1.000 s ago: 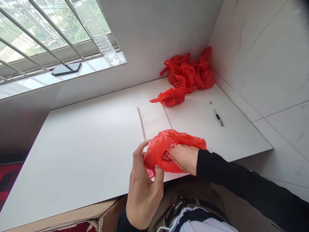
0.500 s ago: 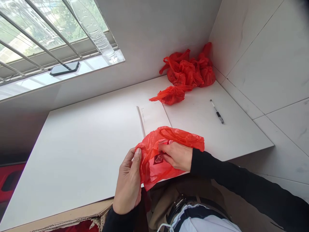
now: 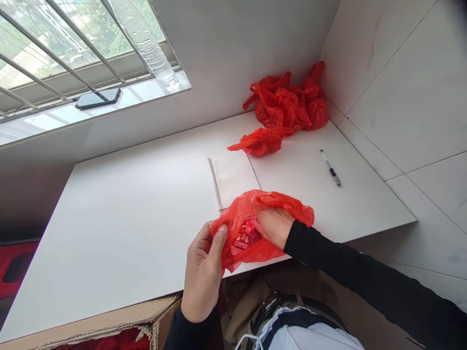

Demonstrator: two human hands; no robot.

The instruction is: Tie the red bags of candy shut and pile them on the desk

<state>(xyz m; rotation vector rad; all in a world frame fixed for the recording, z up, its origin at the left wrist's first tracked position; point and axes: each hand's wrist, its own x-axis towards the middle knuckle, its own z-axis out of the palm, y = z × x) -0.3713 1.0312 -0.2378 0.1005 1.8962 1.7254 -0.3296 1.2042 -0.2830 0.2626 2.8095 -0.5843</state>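
Note:
My left hand (image 3: 205,265) pinches the left rim of a thin red plastic bag (image 3: 235,214), thumb on the outside. The bag's mouth gapes toward me at the table's front edge. Inside it lie small shiny red packets (image 3: 243,238) with gold lettering. My right hand (image 3: 275,224) reaches into the bag from the right, beside the packets. Its fingers are mostly hidden by the bag, so whether they grip anything does not show.
A notebook (image 3: 235,177) lies on the white table (image 3: 146,218) just beyond the bag. Behind it are a tied red bag (image 3: 264,142) and a heap of red bags (image 3: 288,104). A pen (image 3: 331,169) lies right; an open cardboard box (image 3: 138,313) stands front left.
My right hand has gone deeper into the bag, its fingers now mostly covered. The dark printed packet beside it no longer shows there; several red packets are visible inside.

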